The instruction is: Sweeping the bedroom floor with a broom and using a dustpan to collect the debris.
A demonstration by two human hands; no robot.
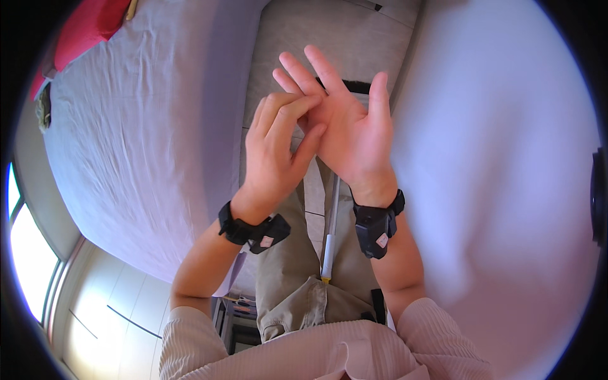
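Observation:
My right hand is turned palm up with its fingers spread, and nothing lies in it. Reaching across from the left, my left hand touches that palm near the little-finger side with its index finger and thumb. A gap shows between those two tips, with no object visible there. Each wrist wears a black strapped device, one on the left and one on the right. Below the hands, a long-handled floor tool with a white grip and yellow end leans between my legs. Dark bristles show behind my right hand, perhaps its head.
A bed with a wrinkled pale sheet runs along the left, with a red cloth item at its far corner. A pale wall rises close on the right. Grey floor tiles lie between them. A bright window is at far left.

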